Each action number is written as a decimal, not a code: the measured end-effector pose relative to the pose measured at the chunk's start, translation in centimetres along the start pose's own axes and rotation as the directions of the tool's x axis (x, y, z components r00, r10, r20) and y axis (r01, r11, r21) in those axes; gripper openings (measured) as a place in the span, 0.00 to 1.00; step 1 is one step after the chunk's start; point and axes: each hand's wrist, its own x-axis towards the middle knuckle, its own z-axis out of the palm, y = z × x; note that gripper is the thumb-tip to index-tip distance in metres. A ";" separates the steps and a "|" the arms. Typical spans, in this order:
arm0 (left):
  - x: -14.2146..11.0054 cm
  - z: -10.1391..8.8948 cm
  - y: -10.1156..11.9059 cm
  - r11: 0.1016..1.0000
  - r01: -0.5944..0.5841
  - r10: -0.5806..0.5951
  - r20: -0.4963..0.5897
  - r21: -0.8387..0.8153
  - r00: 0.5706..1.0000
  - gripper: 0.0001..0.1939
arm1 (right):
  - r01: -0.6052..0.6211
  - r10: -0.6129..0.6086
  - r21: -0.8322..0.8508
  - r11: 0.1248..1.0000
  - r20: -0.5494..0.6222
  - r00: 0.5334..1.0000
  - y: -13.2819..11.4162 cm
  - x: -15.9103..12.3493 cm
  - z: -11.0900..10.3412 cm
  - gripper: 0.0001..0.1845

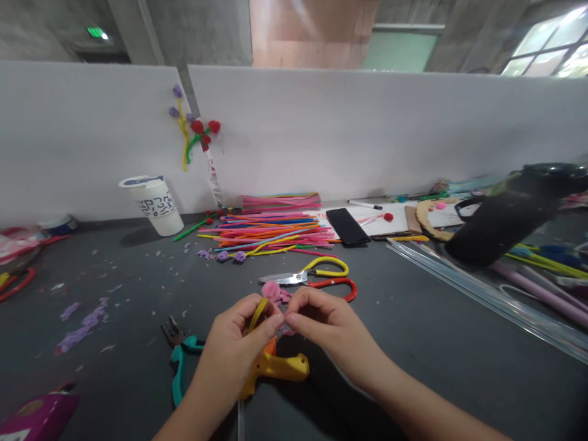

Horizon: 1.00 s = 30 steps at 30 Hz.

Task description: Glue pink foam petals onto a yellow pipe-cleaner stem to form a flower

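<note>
My left hand (241, 334) is closed around a curved yellow strip (258, 313), which looks like a bent pipe cleaner. Its thumb and fingertips meet those of my right hand (328, 321), which is pinched on something too small to make out. Just beyond the fingertips is a fluffy pink ball (271, 290), with pink scraps (285, 297) beside it. Below my hands lies a yellow glue gun (282, 366), partly hidden by my left hand. Scissors (298, 277) with one yellow and one red handle lie partly spread behind the pink ball. Teal pliers (178, 361) rest left of my left wrist.
Many coloured pipe cleaners (275, 228) are heaped at the back, beside a black phone (348, 226). A white cup (156, 205) stands back left. To the right are a black bottle (509, 214) and clear rods (482, 294). Purple scraps (82, 331) lie left.
</note>
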 end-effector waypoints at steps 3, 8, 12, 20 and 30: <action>-0.2 0.1 0.1 0.999 0.030 -0.030 0.000 -0.025 1.000 0.09 | -0.012 0.012 0.073 0.997 0.000 1.000 0.1 -0.1 0.0 0.09; -0.1 0.2 -0.5 0.999 -0.053 0.053 -0.018 0.004 0.998 0.08 | -0.025 0.026 0.142 0.990 -0.005 1.000 0.2 -0.1 0.1 0.08; -0.1 0.3 -0.6 0.997 -0.070 0.070 -0.020 0.028 0.997 0.08 | -0.041 0.040 0.194 0.980 0.006 0.999 0.3 -0.1 0.1 0.08; -0.6 0.6 -0.3 0.996 -0.090 0.091 -0.065 0.026 0.994 0.08 | -0.060 0.052 0.293 0.954 0.036 0.998 0.9 -0.2 0.1 0.12; -0.4 0.3 -0.5 0.989 -0.126 0.130 -0.041 0.082 0.991 0.05 | -0.036 0.037 0.287 0.957 0.002 0.999 0.9 -0.1 0.2 0.08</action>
